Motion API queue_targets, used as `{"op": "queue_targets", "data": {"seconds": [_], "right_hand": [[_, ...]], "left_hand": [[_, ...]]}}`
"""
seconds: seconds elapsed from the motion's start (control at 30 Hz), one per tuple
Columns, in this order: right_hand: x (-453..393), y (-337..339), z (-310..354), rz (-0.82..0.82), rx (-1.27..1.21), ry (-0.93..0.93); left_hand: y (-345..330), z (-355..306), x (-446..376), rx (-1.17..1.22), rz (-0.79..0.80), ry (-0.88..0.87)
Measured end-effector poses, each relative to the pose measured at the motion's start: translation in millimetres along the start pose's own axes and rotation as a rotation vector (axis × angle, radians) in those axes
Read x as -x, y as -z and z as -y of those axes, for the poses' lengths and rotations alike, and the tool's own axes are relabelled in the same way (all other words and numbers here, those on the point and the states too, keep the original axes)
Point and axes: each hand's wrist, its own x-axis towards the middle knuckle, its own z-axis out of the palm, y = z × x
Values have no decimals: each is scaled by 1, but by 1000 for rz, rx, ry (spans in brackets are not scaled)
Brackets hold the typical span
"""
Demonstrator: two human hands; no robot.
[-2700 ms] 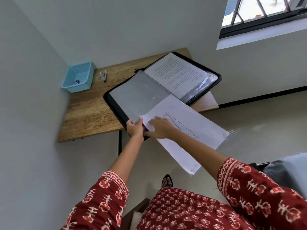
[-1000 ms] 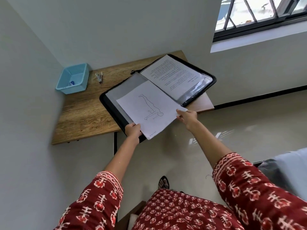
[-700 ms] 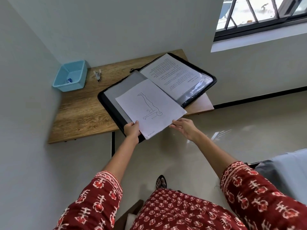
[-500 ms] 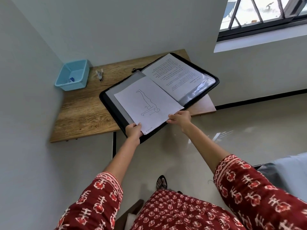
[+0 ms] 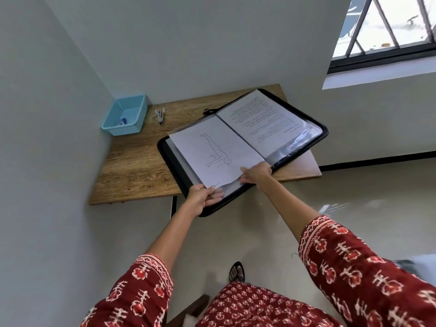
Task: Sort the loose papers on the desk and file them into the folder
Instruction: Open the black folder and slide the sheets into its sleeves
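One sheet of paper with a line drawing of a figure lies over the left half of the open black folder, its long axis running from the desk's near edge toward the back wall, roughly parallel to the folder's spine; the drawn figure's legs point toward the wall. The folder sits at the right end of the desk, its near corner overhanging the front edge. One printed text page fills the folder's right half inside a clear sleeve. The left hand pinches the sheet's near left corner together with the sleeve edge beneath. The right hand rests on the sheet's near right corner, fingers flattened on the paper. Compared with half a second ago, the sheet has slid farther toward the spine and wall. At the desk's far left corner stands one blue tray, with a small stapler-like item just beside it.
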Motion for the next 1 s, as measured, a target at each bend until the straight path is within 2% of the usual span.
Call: {"op": "queue_targets", "data": {"seconds": [0.03, 0.1, 0.13, 0.17, 0.23, 0.27, 0.33, 0.4, 0.53, 0.6, 0.67, 0.77, 1.0], "right_hand": [[3, 3, -1, 64, -67, 31], [6, 16, 1, 102, -525, -177], [8, 18, -1, 53, -559, -178], [12, 24, -6, 26, -342, -119], [12, 38, -13, 14, 80, -146], [13, 47, -11, -75, 185, -187], [13, 63, -4, -276, 359, -155], [6, 66, 7, -357, 444, -99], [-14, 47, 36, -398, 389, 146], [-21, 24, 47, -418, 377, 267], [-30, 4, 53, -404, 309, 334], [-47, -14, 61, -395, 284, 322], [-96, -23, 93, -351, 260, 224]], "left_hand": [[2, 0, 0, -15, 9, 8], [6, 1, -3, -56, 19, 27], [8, 0, -3, -91, 21, 39], [9, -2, -3, -142, 23, 52], [14, -6, -5, -266, 29, 95], [17, -9, -5, -333, 31, 129], [23, -15, -4, -473, 16, 200], [30, -23, -7, -625, -48, 214], [43, -40, -27, -874, -355, -59], [44, -48, -36, -986, -419, -214], [38, -56, -44, -1042, -405, -358], [30, -63, -60, -1057, -317, -527], [17, -88, -118, -1161, -108, -755]]}}
